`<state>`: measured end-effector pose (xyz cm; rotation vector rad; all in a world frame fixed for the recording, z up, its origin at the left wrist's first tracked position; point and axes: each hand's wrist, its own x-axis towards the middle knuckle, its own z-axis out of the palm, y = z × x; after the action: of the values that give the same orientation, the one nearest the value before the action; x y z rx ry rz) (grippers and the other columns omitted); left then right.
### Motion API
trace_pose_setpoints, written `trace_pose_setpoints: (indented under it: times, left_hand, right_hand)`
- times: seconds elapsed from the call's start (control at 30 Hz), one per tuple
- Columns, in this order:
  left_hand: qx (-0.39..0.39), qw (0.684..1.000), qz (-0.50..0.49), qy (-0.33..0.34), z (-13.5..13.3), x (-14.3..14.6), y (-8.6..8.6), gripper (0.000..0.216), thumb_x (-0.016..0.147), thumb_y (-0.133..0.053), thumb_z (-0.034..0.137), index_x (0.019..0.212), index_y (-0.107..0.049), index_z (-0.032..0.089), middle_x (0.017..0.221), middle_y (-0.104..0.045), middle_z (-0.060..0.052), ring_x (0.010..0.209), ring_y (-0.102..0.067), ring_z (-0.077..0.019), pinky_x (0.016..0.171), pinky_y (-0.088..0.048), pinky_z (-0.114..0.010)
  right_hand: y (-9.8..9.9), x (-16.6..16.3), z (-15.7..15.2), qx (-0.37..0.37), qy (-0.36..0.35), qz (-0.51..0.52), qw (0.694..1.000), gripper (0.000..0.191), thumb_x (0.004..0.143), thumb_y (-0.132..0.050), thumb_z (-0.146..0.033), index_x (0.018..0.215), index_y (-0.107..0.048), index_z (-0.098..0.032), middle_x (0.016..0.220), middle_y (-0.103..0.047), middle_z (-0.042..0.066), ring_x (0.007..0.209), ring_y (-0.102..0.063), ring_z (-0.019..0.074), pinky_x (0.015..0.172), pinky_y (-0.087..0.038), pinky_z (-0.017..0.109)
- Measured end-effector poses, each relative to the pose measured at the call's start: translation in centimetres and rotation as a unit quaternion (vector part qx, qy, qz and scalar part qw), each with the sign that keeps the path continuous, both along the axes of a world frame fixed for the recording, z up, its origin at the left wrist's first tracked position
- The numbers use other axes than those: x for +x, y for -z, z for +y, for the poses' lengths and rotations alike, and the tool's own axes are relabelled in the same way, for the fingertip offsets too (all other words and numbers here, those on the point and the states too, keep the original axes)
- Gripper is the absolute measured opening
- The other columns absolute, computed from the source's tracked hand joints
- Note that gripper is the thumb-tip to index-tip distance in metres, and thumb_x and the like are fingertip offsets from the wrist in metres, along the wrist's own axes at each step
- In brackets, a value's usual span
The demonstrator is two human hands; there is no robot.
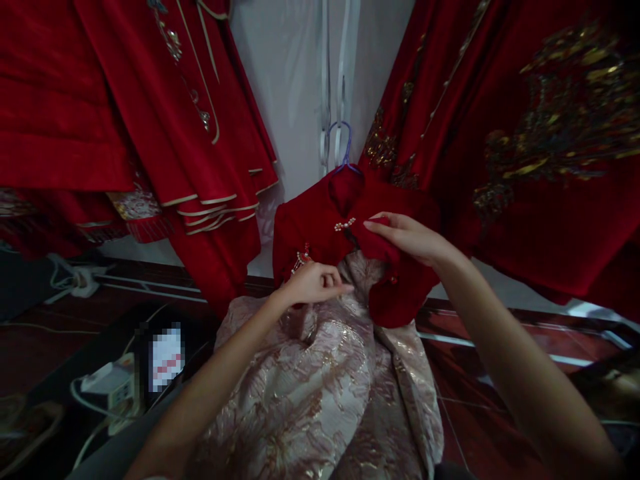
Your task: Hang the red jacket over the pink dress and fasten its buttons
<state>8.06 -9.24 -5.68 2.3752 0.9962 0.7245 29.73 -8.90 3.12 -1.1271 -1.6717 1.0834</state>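
A short red jacket hangs on a blue-purple hanger, with a beaded clasp at its neck. My right hand pinches the jacket's front flap between thumb and fingers, on the right below the collar. Lower and to the left, my left hand is closed, thumb and fingertips together, in front of the jacket's opening; what they hold, if anything, I cannot make out. Beside that wrist is a beaded ornament on the jacket. Under the jacket hangs a pale pink-gold brocade garment, spreading toward me.
Red garments with pale edging hang at left, and red garments with gold beadwork at right. Lower left are a power strip and a lit, blurred-out screen. Metal rack bars run low near the reddish tiled floor.
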Motion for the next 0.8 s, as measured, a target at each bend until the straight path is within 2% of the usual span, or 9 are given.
trace_pose_setpoints:
  times: [0.07,0.13,0.2,0.3,0.4,0.5,0.63,0.73,0.8]
  left_hand:
    - [0.04,0.989,-0.091,-0.106,1.6,-1.1,0.8,0.031,0.082,-0.05,0.044,0.072,-0.058,0.016,0.061,-0.057,0.002,0.053,-0.05,-0.0075,0.052,-0.035,-0.019]
    - [0.099,0.954,-0.163,-0.23,3.2,-1.9,1.7,0.018,0.077,-0.057,0.033,0.079,-0.055,0.016,0.071,-0.057,0.001,0.058,-0.05,-0.0074,0.055,-0.038,-0.019]
    - [0.109,0.925,-0.207,-0.298,4.5,-2.3,2.5,0.025,0.068,-0.065,0.024,0.088,-0.051,0.016,0.085,-0.056,-0.002,0.062,-0.051,-0.0074,0.059,-0.041,-0.02]
    - [0.029,0.926,-0.246,-0.286,5.8,-2.6,3.6,0.035,0.063,-0.067,0.018,0.092,-0.047,0.016,0.084,-0.057,-0.002,0.062,-0.055,-0.008,0.059,-0.044,-0.021]
    - [-0.019,0.93,-0.264,-0.257,6.5,-2.8,4.2,0.026,0.064,-0.064,0.015,0.086,-0.05,0.016,0.072,-0.059,0.0,0.062,-0.057,-0.0095,0.061,-0.046,-0.022]
    - [-0.025,0.929,-0.276,-0.246,6.7,-2.9,4.2,0.015,0.065,-0.062,0.014,0.079,-0.056,0.015,0.072,-0.062,-0.002,0.064,-0.059,-0.01,0.065,-0.048,-0.023]
    - [-0.086,0.91,-0.342,-0.219,6.4,-2.5,3.4,0.01,0.067,-0.06,0.012,0.076,-0.063,0.013,0.075,-0.066,-0.003,0.064,-0.059,-0.009,0.066,-0.049,-0.023]
    - [-0.165,0.871,-0.416,-0.203,6.0,-2.0,2.7,0.008,0.069,-0.061,0.015,0.075,-0.065,0.012,0.078,-0.068,-0.004,0.063,-0.061,-0.0091,0.064,-0.051,-0.023]
    - [-0.198,0.85,-0.446,-0.197,5.5,-1.9,2.4,0.011,0.069,-0.065,0.018,0.077,-0.066,0.011,0.079,-0.069,-0.005,0.064,-0.062,-0.0094,0.066,-0.052,-0.024]
  right_hand:
    - [1.7,-1.0,0.2,0.003,0.001,-0.027,1.0,0.022,0.076,-0.064,-0.033,0.086,-0.052,-0.018,0.069,-0.061,-0.001,0.054,-0.055,0.0089,0.049,-0.046,0.02]
    - [3.4,-2.3,0.4,-0.002,-0.003,-0.022,1.0,0.027,0.072,-0.066,-0.028,0.086,-0.044,-0.02,0.061,-0.054,-0.005,0.048,-0.05,0.0077,0.044,-0.045,0.02]
    - [4.6,-3.6,0.7,-0.018,-0.015,0.012,1.0,0.035,0.069,-0.068,-0.025,0.087,-0.039,-0.021,0.064,-0.052,-0.006,0.051,-0.052,0.0082,0.047,-0.048,0.023]
    - [5.7,-5.3,1.4,-0.013,-0.02,0.048,0.999,0.046,0.06,-0.073,-0.025,0.088,-0.036,-0.021,0.07,-0.05,-0.006,0.057,-0.054,0.0085,0.056,-0.052,0.026]
    - [6.9,-6.2,2.3,0.051,-0.007,0.047,0.998,0.055,0.054,-0.077,-0.026,0.092,-0.038,-0.021,0.07,-0.049,-0.007,0.061,-0.054,0.009,0.062,-0.052,0.027]
    - [8.3,-6.5,3.1,0.054,-0.024,0.053,0.997,0.056,0.057,-0.076,-0.026,0.099,-0.039,-0.02,0.076,-0.056,-0.003,0.068,-0.058,0.0107,0.07,-0.051,0.029]
    - [9.6,-7.0,4.1,0.029,-0.031,0.036,0.998,0.036,0.069,-0.068,-0.021,0.097,-0.046,-0.018,0.079,-0.06,0.0,0.071,-0.06,0.0106,0.074,-0.051,0.029]
    - [10.1,-7.7,4.9,0.059,-0.004,0.006,0.998,0.018,0.076,-0.06,-0.02,0.092,-0.053,-0.016,0.08,-0.061,0.003,0.072,-0.06,0.0103,0.073,-0.05,0.027]
    - [10.4,-8.0,5.3,0.092,0.024,-0.019,0.995,0.014,0.077,-0.059,-0.021,0.089,-0.056,-0.016,0.081,-0.062,0.003,0.073,-0.06,0.0105,0.072,-0.049,0.026]
